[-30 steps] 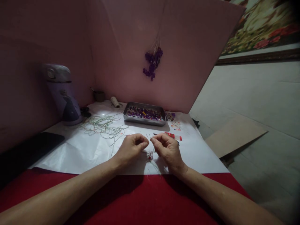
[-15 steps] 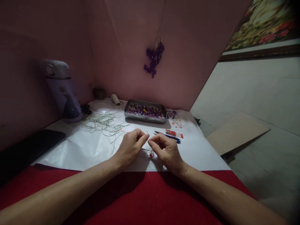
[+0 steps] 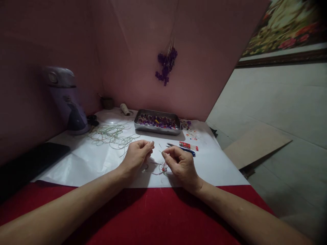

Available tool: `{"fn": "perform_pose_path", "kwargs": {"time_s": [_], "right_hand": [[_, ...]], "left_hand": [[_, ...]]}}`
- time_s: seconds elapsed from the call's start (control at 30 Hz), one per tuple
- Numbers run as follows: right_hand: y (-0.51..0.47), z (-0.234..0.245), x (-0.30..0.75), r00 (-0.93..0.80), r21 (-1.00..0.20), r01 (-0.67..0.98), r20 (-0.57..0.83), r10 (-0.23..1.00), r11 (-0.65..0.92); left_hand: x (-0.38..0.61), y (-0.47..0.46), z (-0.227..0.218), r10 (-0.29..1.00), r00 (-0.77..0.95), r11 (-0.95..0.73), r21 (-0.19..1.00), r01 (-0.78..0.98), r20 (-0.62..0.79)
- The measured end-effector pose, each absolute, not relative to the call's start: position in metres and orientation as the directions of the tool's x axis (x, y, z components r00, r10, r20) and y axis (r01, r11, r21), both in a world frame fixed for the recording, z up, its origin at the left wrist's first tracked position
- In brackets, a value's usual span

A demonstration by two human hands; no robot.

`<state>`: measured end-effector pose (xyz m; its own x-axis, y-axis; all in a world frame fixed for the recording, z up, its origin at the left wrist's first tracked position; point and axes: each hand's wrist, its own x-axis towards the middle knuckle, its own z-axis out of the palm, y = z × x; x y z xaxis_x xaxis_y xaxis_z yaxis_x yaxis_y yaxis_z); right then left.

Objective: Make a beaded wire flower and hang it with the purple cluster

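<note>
My right hand (image 3: 182,166) is closed in a pinch, and a short end of thin green cord (image 3: 160,149) sticks up from its fingertips. Below those fingers is a small beaded piece (image 3: 162,167) with clear and red beads and cord tails. Whether it hangs or rests on the white sheet I cannot tell. My left hand (image 3: 138,154) is also closed, thumb pressed to the fingers, a short gap away. What it pinches, if anything, is too small to make out. A loop of cord (image 3: 146,167) shows just under its fingers.
Behind my hands stands a metal tray (image 3: 158,130) of purple beads. Right of it lie a red lighter (image 3: 188,146), blue-handled snips (image 3: 189,151) and loose beads (image 3: 192,135). Left are tangled green cords (image 3: 109,133), a thread spool (image 3: 125,109) and a purple bottle (image 3: 68,102). Purple beadwork (image 3: 166,64) hangs behind.
My left hand has moved left and its fingertips are now farther from the right ones. The right hand has barely moved. The cord end and beaded piece show more clearly.
</note>
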<state>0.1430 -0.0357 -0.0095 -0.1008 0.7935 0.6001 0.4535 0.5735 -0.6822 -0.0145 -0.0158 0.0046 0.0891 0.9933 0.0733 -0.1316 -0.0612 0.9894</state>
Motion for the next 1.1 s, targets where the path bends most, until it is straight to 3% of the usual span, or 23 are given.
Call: {"fn": "perform_pose_path", "kwargs": {"time_s": [0.13,0.27,0.7,1.1], "right_hand": [[-0.0354,-0.0094,0.1432,-0.093,-0.666,0.471,0.615,0.783,0.579],[-0.0353,-0.0103,0.1435,-0.075,-0.653,0.478,0.637,0.767,0.588],[-0.0381,-0.0109,0.1426,-0.086,-0.598,0.480,0.696,0.713,0.642],[-0.0412,-0.0097,0.1421,-0.133,-0.545,0.500,0.720,0.681,0.673]], "left_hand": [[-0.0143,-0.0152,0.0056,0.990,0.143,0.059,0.939,-0.339,-0.011],[-0.0139,-0.0151,0.0057,0.978,0.207,0.094,0.901,-0.423,-0.005],[-0.0174,-0.0186,0.0076,0.905,0.411,0.302,0.845,-0.440,-0.110],[-0.0174,-0.0187,0.0052,0.880,0.471,0.314,0.823,-0.473,-0.066]]}}
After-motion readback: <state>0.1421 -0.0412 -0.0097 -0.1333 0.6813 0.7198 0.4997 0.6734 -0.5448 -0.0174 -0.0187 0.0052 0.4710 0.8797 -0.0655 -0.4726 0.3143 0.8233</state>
